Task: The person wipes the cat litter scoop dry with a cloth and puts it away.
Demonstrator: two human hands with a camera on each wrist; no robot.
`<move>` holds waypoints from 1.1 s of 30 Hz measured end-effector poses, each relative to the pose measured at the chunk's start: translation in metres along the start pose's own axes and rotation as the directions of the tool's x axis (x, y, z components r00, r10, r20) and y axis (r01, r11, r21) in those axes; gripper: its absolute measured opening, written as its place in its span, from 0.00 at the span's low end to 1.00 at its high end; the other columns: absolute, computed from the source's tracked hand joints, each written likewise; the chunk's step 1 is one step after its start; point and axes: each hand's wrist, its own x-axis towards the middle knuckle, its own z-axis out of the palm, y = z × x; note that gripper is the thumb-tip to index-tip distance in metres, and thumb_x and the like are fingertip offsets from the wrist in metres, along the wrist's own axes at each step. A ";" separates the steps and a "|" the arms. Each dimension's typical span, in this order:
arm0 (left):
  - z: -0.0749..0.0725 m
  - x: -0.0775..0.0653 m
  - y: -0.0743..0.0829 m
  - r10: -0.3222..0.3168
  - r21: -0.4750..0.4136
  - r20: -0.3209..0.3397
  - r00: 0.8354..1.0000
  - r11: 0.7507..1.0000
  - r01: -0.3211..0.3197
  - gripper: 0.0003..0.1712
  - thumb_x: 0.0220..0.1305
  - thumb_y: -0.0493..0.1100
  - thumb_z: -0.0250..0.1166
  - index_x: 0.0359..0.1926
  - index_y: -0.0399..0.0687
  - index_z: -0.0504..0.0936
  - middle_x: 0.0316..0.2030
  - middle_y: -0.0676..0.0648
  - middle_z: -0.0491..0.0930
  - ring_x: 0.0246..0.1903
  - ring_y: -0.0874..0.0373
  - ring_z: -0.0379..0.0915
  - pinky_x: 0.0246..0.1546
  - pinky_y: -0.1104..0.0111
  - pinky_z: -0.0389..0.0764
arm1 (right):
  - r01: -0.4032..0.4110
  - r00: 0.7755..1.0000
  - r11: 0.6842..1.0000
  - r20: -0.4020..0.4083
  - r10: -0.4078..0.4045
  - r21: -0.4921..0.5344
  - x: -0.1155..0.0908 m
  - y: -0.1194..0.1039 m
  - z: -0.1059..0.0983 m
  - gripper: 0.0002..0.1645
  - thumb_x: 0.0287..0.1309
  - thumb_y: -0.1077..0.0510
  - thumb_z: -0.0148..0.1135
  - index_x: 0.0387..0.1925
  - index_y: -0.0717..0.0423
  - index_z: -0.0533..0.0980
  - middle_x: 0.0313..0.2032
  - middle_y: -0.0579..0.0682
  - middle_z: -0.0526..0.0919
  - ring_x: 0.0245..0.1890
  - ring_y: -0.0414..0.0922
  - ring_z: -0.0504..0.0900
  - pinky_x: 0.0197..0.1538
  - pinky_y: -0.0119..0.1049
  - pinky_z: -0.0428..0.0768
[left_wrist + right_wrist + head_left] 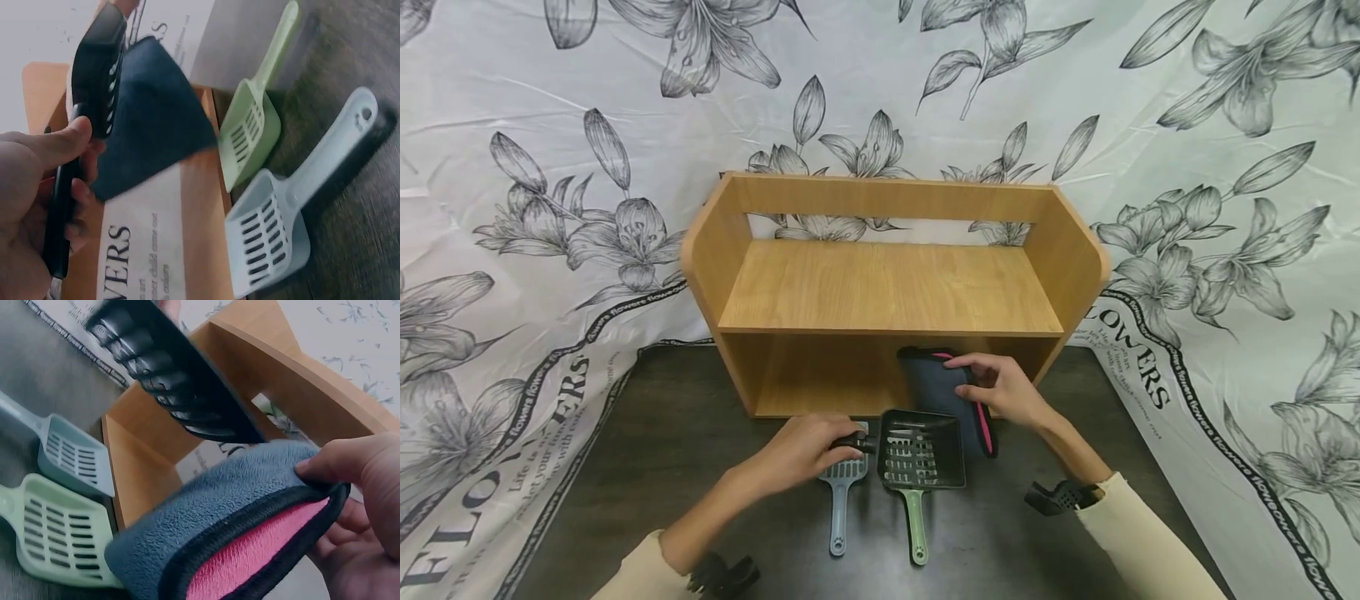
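Note:
My left hand (811, 446) grips the handle of a black slotted litter scoop (951, 450), held up in front of the shelf's lower opening. My right hand (1003, 389) pinches a folded grey-blue cloth (936, 387) with a black border and pink inner side, just right of the black scoop. In the right wrist view the thumb presses on the cloth's top and the fingers curl underneath. On the table lie a light blue litter scoop (259, 240) and a green litter scoop (250, 134), side by side. From the head view, the black scoop hides the green one's pan.
A two-level wooden shelf (887, 287) stands at the back of the dark table (647, 467). Both scoops on the table lie near its front edge, handles toward me. Behind and at the sides hangs a white flower-printed sheet (647, 75).

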 end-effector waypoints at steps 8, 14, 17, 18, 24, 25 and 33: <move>0.000 0.010 0.010 0.048 -0.064 0.041 0.998 0.997 -0.045 0.17 0.74 0.49 0.68 0.57 0.47 0.88 0.44 0.52 0.87 0.36 0.68 0.79 0.36 0.72 0.78 | 0.036 0.979 0.968 0.185 -0.083 0.246 0.019 -0.006 0.017 0.23 0.67 0.67 0.69 0.63 0.59 0.81 0.39 0.45 0.82 0.30 0.39 0.72 0.34 0.34 0.74; -0.001 0.013 0.011 0.019 -0.116 0.075 0.997 0.993 -0.010 0.16 0.74 0.49 0.69 0.56 0.49 0.88 0.47 0.53 0.88 0.42 0.66 0.81 0.40 0.71 0.81 | 0.050 0.940 0.959 0.312 -0.141 0.281 0.018 -0.007 0.019 0.23 0.68 0.69 0.66 0.63 0.63 0.80 0.29 0.42 0.72 0.25 0.37 0.69 0.32 0.34 0.73; -0.001 0.010 0.008 0.019 -0.110 0.067 0.998 0.994 -0.012 0.16 0.74 0.49 0.69 0.56 0.49 0.88 0.46 0.52 0.88 0.40 0.67 0.80 0.38 0.72 0.80 | 0.051 0.939 0.959 0.315 -0.141 0.278 0.014 -0.005 0.014 0.23 0.67 0.70 0.66 0.63 0.63 0.80 0.34 0.44 0.79 0.28 0.38 0.73 0.33 0.34 0.75; -0.001 0.009 0.007 0.018 -0.104 0.062 0.998 0.994 -0.012 0.16 0.74 0.49 0.69 0.56 0.49 0.88 0.46 0.53 0.87 0.38 0.67 0.79 0.37 0.72 0.79 | 0.051 0.941 0.961 0.310 -0.137 0.271 0.012 -0.004 0.012 0.23 0.67 0.70 0.66 0.63 0.63 0.80 0.36 0.45 0.81 0.30 0.38 0.73 0.34 0.34 0.75; -0.005 0.000 -0.002 0.004 -0.070 0.021 1.000 0.998 -0.002 0.18 0.72 0.49 0.71 0.57 0.48 0.88 0.45 0.54 0.88 0.35 0.69 0.77 0.35 0.72 0.77 | 0.038 0.956 0.961 0.271 -0.115 0.273 -0.005 0.006 -0.009 0.24 0.67 0.71 0.66 0.63 0.62 0.80 0.51 0.49 0.86 0.37 0.39 0.76 0.40 0.34 0.76; -0.006 -0.002 -0.003 0.006 -0.064 0.011 1.000 0.998 -0.005 0.17 0.71 0.48 0.71 0.57 0.48 0.88 0.45 0.54 0.88 0.36 0.69 0.78 0.36 0.71 0.78 | 0.032 0.958 0.957 0.266 -0.112 0.289 -0.008 0.007 -0.013 0.24 0.67 0.72 0.65 0.63 0.63 0.79 0.53 0.49 0.86 0.39 0.39 0.77 0.41 0.33 0.78; -0.012 -0.008 -0.008 -0.009 -0.060 -0.021 1.000 0.998 0.008 0.16 0.71 0.46 0.71 0.56 0.46 0.89 0.39 0.56 0.85 0.30 0.70 0.72 0.32 0.72 0.75 | -0.010 0.978 0.935 0.199 -0.065 0.355 -0.015 0.012 -0.026 0.24 0.66 0.73 0.65 0.63 0.67 0.78 0.57 0.48 0.86 0.40 0.40 0.82 0.41 0.33 0.83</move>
